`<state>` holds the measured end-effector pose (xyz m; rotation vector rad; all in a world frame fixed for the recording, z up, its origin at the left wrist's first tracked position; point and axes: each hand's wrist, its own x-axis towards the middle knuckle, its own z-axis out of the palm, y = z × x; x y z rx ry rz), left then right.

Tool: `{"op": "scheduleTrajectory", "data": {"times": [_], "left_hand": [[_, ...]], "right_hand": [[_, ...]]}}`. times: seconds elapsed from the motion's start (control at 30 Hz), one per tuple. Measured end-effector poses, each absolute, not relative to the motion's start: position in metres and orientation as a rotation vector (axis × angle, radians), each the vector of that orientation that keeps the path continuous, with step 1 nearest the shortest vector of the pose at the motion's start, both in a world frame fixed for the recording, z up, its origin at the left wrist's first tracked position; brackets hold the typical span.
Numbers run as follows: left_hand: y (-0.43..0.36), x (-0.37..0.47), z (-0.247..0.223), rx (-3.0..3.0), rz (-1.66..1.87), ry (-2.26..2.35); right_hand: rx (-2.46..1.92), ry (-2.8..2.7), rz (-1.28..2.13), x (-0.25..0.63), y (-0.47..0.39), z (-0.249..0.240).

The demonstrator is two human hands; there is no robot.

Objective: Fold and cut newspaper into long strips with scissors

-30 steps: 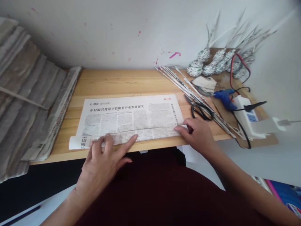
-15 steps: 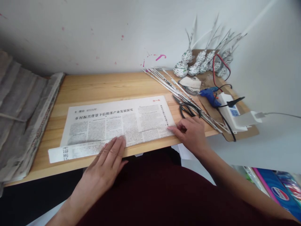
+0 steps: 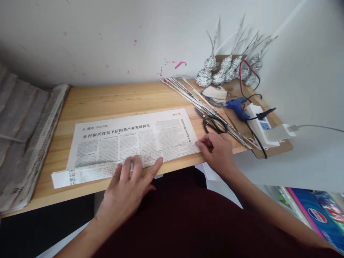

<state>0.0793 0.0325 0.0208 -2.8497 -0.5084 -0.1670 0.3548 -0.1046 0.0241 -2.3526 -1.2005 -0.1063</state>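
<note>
A sheet of newspaper (image 3: 126, 139) lies on the wooden tabletop, its near edge folded into a narrow strip that is widest at the left. My left hand (image 3: 131, 179) rests palm-down on this fold near the middle, fingers spread and holding nothing. At the sheet's right near corner, my right hand (image 3: 219, 150) is closed, thumb and index finger pinching the paper edge; the other fingers are curled under. Just beyond the right hand are black-handled scissors (image 3: 212, 122), beside a bundle of thin rolled paper sticks (image 3: 185, 94).
Stacked newspapers (image 3: 32, 118) cover the table's left end. At the right are a blue glue gun (image 3: 238, 107), a white power strip (image 3: 262, 125) with cords, a cloth (image 3: 216, 94) and several woven paper gourds (image 3: 204, 77) by the wall. The table's front edge (image 3: 177, 163) runs close to my body.
My left hand's fingers have spread apart on the fold, the index finger reaching further right. My right hand stays at the corner. The whole view has shifted slightly.
</note>
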Motion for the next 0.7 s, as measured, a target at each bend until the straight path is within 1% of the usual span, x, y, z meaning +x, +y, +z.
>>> {"op": "scheduleTrajectory", "data": {"times": [0.13,0.23,0.33,0.43,0.5,0.6,0.7], "left_hand": [[0.028,0.081,0.016,-2.996,-0.286,-0.589],[0.027,0.082,0.013,-3.008,-0.299,-0.519],[0.029,0.082,0.011,-2.989,-0.275,-0.422],[0.031,0.08,0.007,-2.969,-0.292,-0.467],[0.032,0.078,0.004,-2.962,-0.319,-0.448],[0.035,0.074,-0.003,-2.981,-0.373,-0.354],[0.034,0.071,-0.007,-3.032,-0.379,-0.411]], "right_hand": [[-2.346,-1.211,-0.119,0.355,-0.104,0.025],[-2.291,-1.302,-0.2,0.348,-0.104,0.029],[-2.048,-1.572,-0.285,0.331,-0.102,0.034],[-1.817,-1.874,-0.316,0.306,-0.095,0.039],[-1.751,-2.062,-0.284,0.29,-0.087,0.04],[-1.623,-2.336,-0.139,0.269,-0.072,0.039],[-1.579,-2.442,-0.035,0.253,-0.061,0.036]]}}
